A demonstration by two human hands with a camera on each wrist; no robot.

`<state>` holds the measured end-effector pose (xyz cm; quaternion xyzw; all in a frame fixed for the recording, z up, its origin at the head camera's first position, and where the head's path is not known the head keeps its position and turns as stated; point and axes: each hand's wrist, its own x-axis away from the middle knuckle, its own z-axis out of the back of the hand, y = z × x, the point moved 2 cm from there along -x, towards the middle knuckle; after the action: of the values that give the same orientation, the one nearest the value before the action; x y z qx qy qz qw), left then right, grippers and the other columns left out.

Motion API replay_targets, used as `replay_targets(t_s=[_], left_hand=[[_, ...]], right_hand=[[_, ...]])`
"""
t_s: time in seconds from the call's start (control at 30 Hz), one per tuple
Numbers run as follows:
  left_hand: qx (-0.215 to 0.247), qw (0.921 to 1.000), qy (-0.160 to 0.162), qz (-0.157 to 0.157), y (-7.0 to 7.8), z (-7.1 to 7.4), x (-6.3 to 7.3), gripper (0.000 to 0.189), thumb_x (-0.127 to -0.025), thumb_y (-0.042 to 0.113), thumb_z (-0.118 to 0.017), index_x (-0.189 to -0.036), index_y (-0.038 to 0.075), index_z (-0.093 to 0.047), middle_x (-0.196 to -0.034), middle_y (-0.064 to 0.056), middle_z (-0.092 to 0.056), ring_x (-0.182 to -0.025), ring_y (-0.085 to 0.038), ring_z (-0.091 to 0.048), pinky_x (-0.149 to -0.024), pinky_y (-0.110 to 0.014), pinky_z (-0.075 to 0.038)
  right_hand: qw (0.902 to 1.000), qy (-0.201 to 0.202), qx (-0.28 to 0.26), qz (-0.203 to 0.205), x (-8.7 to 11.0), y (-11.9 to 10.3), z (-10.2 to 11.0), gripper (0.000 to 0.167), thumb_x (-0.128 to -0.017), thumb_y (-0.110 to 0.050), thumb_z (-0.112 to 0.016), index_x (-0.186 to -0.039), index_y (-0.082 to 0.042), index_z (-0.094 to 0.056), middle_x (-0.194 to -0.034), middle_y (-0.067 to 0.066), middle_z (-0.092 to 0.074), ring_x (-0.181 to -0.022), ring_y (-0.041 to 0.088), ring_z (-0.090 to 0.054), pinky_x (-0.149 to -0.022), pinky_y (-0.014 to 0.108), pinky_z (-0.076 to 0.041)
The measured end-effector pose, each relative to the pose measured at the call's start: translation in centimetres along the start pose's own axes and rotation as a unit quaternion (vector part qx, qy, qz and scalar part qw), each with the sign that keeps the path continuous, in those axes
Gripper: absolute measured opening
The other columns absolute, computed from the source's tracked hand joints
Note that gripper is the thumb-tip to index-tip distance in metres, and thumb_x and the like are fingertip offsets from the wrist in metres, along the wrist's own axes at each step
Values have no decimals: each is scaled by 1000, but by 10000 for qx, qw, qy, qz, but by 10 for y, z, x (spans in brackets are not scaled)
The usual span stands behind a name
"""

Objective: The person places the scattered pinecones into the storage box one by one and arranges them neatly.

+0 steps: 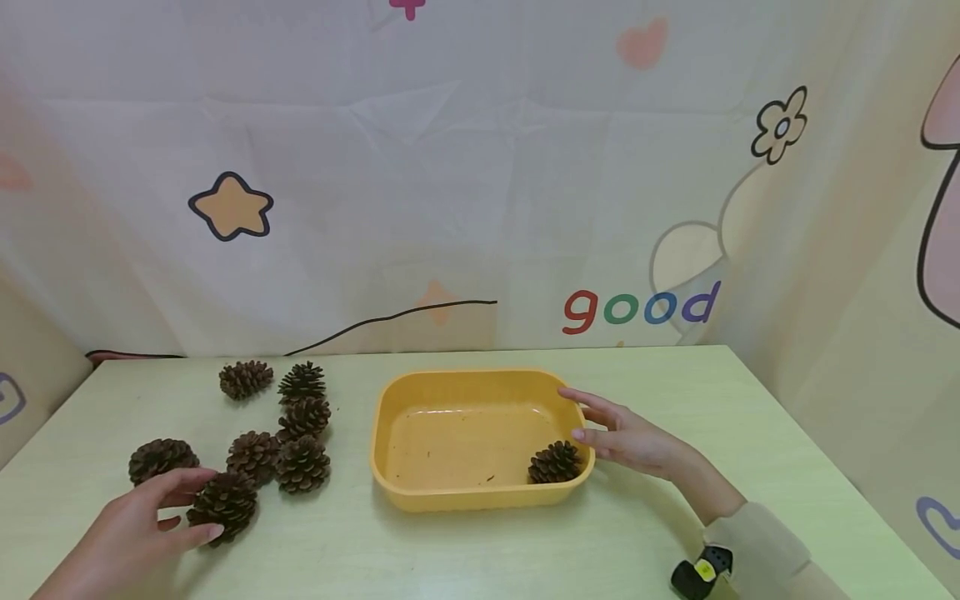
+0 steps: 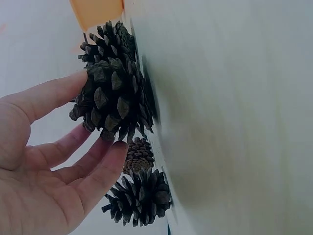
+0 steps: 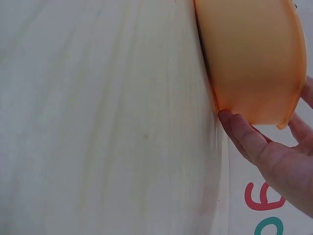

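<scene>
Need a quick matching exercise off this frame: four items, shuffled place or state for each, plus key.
Items
1. Left hand
2. Right hand
3. Yellow tray
4. Star

Place or state
A. Printed on the backdrop
B. Contains one pine cone
C. Touches a container's rim
D. Grips another pine cone

Pairs: 1-D, 2-C, 3-B, 4-A

pale printed curtain (image 1: pixel 315 258) behind a light-green table (image 1: pixel 750 425)
</scene>
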<state>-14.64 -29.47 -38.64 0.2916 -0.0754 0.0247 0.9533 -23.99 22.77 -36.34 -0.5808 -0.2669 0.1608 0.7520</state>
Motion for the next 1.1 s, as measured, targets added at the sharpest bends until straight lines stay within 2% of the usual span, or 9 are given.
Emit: replay_targets(t_s=[0.17, 0.33, 0.57, 0.77, 1.1], left_hand=[[51, 9998, -11, -195, 12, 5, 5, 74, -72, 39, -74, -125, -4, -45, -121, -27, -49, -105, -43, -51, -74, -42, -52], [-64, 9993, 139, -341, 18, 7, 9, 69, -71, 37, -75, -121, -3, -49, -116, -25, -54, -101, -40, -55, -74, -41, -52], [-146, 9994, 181, -239, 17, 7, 8, 70, -69, 39, -76, -119, -2, -51, -114, -23, -56, -99, -39, -56, -75, -42, -52], [-121, 9995, 233, -168, 24, 9, 13, 72, -70, 39, -76, -121, -4, -49, -117, -25, -54, -99, -39, -55, -76, -43, -51], [27, 9963, 625, -584, 41, 8, 26, 67, -69, 34, -78, -121, 1, -51, -115, -19, -57, -99, -37, -56, -72, -36, -53]], right_hand=[[10000, 20, 53, -14, 1, -1, -1, 71, -90, -24, -58, -146, -10, -16, -146, 29, 0, -128, 47, -25, -97, 44, -39], [10000, 11, 27, -21, 0, 0, -1, 70, -90, -23, -57, -146, -11, -16, -147, 29, 0, -129, 47, -26, -97, 43, -39], [10000, 13, 76, -18, 0, 0, 0, 70, -90, -24, -57, -146, -11, -16, -146, 29, 0, -128, 46, -26, -97, 42, -40], [10000, -17, 48, 3, -1, 1, 1, 70, -90, -23, -57, -146, -12, -16, -147, 28, -1, -128, 45, -28, -97, 42, -40], [10000, 46, 33, -19, 0, 0, 0, 71, -89, -24, -59, -146, -11, -17, -147, 29, -3, -128, 45, -29, -96, 41, -41]])
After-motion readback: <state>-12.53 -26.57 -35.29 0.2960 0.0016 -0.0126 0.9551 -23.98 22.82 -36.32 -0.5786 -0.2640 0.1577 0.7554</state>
